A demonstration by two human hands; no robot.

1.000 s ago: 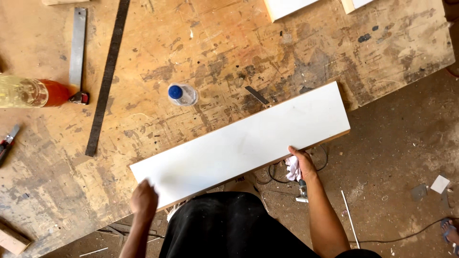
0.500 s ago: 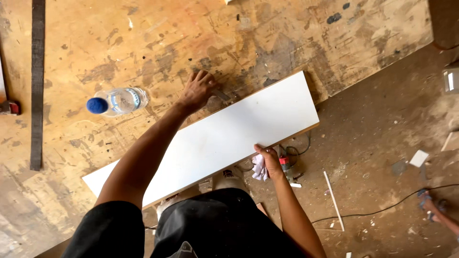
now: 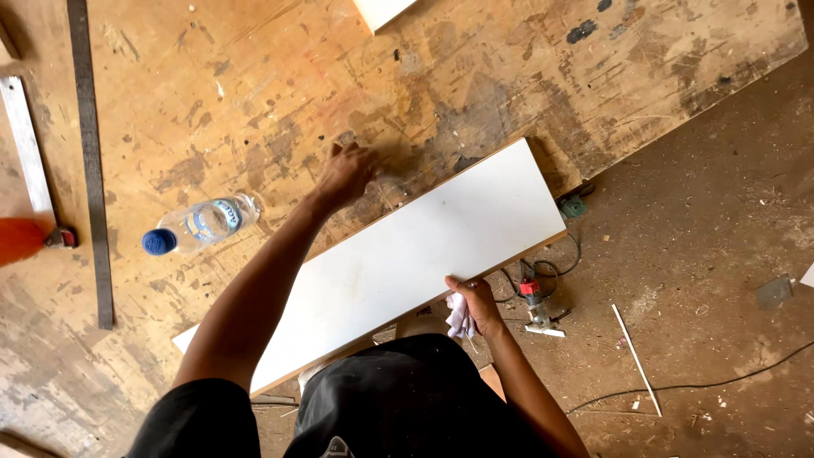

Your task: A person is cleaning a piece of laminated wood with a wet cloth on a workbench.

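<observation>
So the only packaged thing here is a clear plastic water bottle lying on its side on the workbench, blue cap pointing left, with a blue and white label wrapped round the middle. It sits well left of the left hand, not touching it. That hand is stretched out over the white board and rests on the bench top just past the board's far edge, fingers bunched together; it's blurry, so I can't tell if it's pinching anything. The right hand is clamped on the board's near edge towards its right end, thumb on top, with a crumpled whitish rag bunched against the palm. The board is a long white panel with a wood-coloured edge, lying diagonally across the near corner of the bench, its right end poking out past the bench edge. Off to the left there's a long dark metal straightedge running up and down, a lighter metal bar beside it, and something orange at the frame edge. Another white panel corner peeks in at the top. The bench is scuffed, stained plywood. Below it is a dusty dirt floor with a small power tool with a red part, its tangled cord, a thin white strip and a black cable.
</observation>
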